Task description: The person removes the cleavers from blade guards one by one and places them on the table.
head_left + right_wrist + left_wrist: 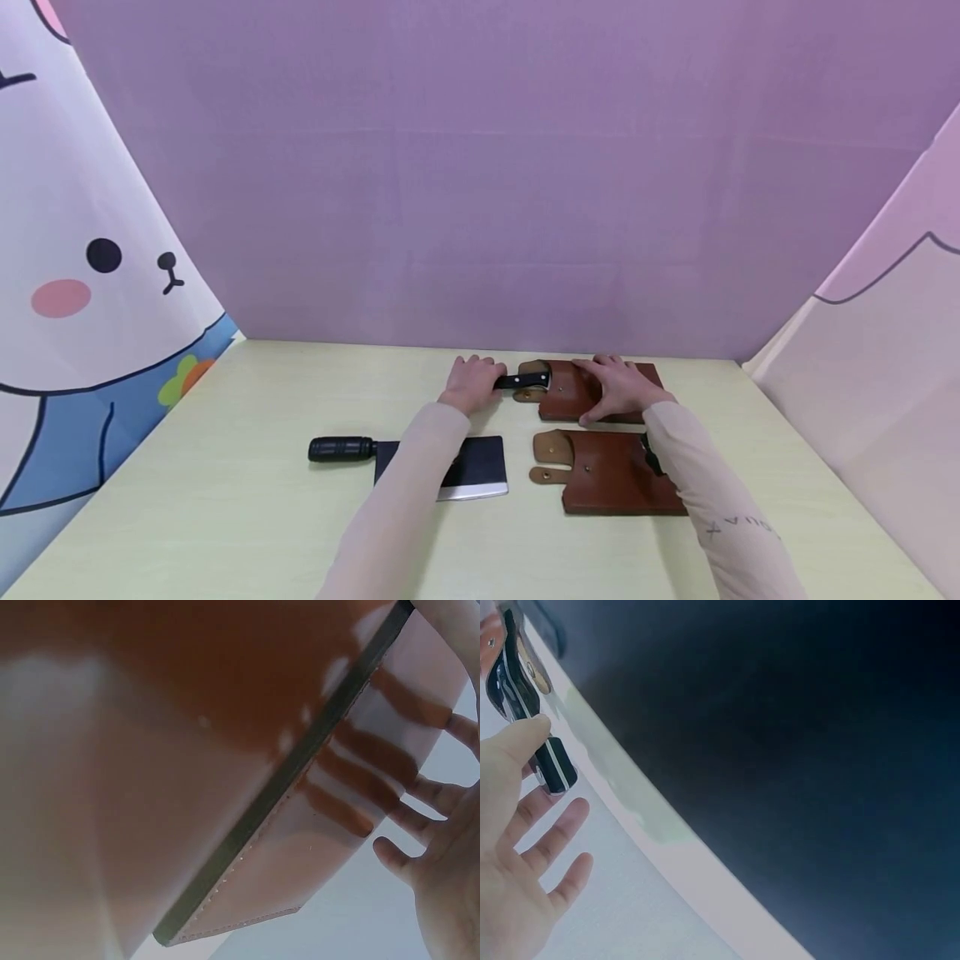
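Observation:
My left hand (474,385) pinches the end of a black riveted handle (555,765) between thumb and forefinger; the other fingers are spread. This knife's handle (517,381) meets the mouth of the rear brown leather sheath (561,404), where its blade is hidden. My right hand (621,388) spans that sheath, holding it with fingers at the far edge and thumb at the near edge. Nearer to me lies a second brown leather sheath (611,475) with tan straps, partly under the right forearm. A cleaver (480,462) with a black handle lies beneath the left forearm.
A pale wooden table (247,517) carries everything. Behind it rises a purple cloth wall (480,208). A cartoon-printed panel (97,200) stands at the left, and a pale printed panel (885,367) closes the right side.

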The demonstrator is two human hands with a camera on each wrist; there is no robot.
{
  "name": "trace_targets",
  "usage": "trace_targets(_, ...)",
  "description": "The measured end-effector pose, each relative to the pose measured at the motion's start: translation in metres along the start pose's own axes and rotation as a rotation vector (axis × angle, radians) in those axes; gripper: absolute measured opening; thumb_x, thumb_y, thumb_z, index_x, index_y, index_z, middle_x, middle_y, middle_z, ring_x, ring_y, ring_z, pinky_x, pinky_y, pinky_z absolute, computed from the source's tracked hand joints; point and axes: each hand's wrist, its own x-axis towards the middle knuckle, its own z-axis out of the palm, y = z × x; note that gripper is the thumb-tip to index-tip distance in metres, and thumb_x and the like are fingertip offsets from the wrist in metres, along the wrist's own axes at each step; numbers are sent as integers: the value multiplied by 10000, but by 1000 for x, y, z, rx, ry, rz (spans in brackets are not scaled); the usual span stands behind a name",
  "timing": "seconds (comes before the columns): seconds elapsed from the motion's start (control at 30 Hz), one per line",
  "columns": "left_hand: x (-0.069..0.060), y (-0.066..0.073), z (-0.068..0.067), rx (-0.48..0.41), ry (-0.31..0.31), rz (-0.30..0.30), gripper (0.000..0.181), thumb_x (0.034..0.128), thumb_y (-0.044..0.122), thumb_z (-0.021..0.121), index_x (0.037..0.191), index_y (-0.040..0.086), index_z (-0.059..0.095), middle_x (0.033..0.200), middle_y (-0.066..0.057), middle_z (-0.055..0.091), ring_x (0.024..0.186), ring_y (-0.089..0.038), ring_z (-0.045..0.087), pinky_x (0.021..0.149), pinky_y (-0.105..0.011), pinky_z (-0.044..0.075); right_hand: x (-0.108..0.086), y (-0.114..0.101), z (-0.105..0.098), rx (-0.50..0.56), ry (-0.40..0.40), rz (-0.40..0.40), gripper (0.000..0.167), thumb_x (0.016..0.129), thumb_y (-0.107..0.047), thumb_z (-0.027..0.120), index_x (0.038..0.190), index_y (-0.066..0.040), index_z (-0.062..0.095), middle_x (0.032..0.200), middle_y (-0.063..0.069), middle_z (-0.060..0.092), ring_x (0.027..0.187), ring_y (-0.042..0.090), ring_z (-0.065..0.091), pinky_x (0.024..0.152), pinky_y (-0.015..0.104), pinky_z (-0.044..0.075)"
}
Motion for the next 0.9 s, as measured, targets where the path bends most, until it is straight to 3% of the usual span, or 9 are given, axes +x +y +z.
trace_targets(0.27, -2, -3, -2, 6, 17, 9, 249, 855, 343, 616, 1081, 239, 621, 1040, 28, 643, 916, -211, 578, 811, -403, 433, 1, -3, -1, -14, 15, -16, 1037, 549, -567, 786, 1400, -166, 352, 1304, 188, 446, 1199, 409, 373, 988, 644, 236)
trace_targets(0.9, -6, -14, -5, 48, 86, 105, 274, 859, 395, 598, 1084, 240, 619, 1039, 55, 646, 923, -192, 581, 831, -387, 422, 1, -9, -8, -38, 14, -12, 1008, 567, -538, 786, 1404, -190, 345, 1309, 160, 454, 1205, 396, 364, 1006, 647, 213)
